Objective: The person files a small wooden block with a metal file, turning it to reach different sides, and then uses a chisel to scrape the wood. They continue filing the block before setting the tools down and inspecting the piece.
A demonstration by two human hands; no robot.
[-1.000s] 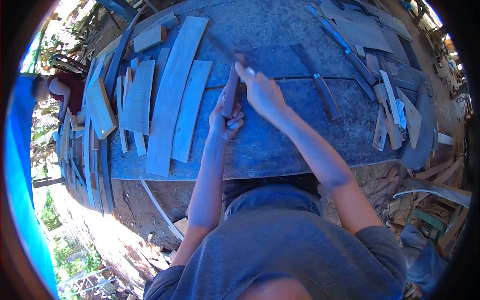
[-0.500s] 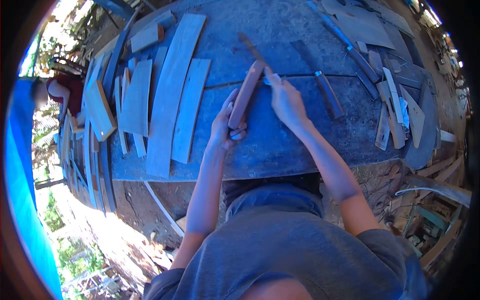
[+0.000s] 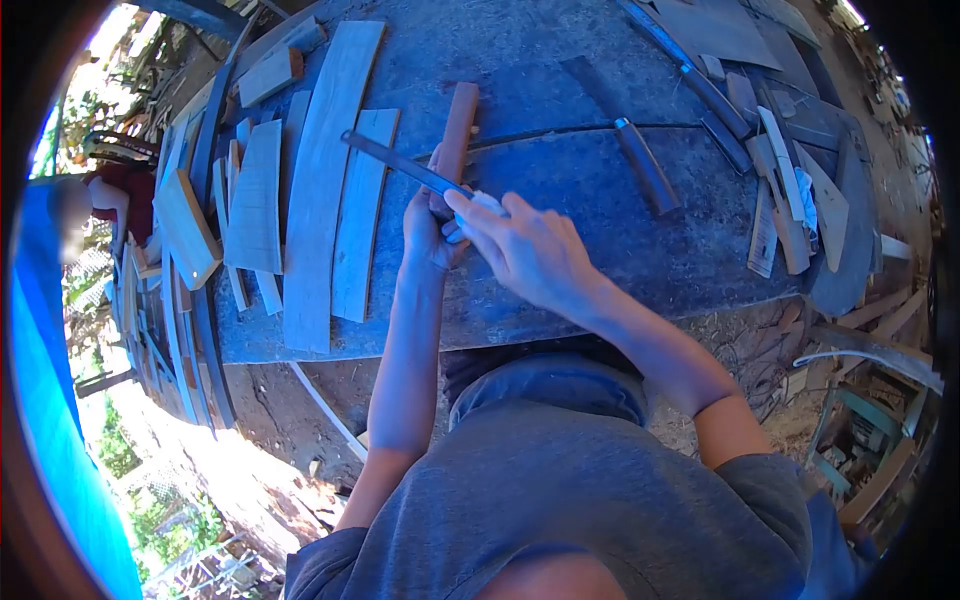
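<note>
My left hand (image 3: 425, 235) is wrapped round the lower end of a reddish-brown wooden block (image 3: 459, 125), which points away from me over the workbench (image 3: 560, 260). My right hand (image 3: 540, 250) grips a long, narrow metal file (image 3: 392, 159) by its near end, where something whitish shows at the fingers. The file slants to the upper left and crosses over the block just above my left hand. Right of both hands lies a tool with a dark wooden handle (image 3: 648, 168), a metal collar and a dark blade.
Pale boards (image 3: 325, 200) and a thick wooden block (image 3: 188, 230) lie along the bench's left side. At the right are a long tool with a dark handle (image 3: 715, 100) and several wood scraps (image 3: 785, 190). Another person (image 3: 125, 195) is at the far left.
My right hand has moved left and nearer to me, swinging the file across the block. My left hand and the block have shifted slightly left, the block now more upright in view.
</note>
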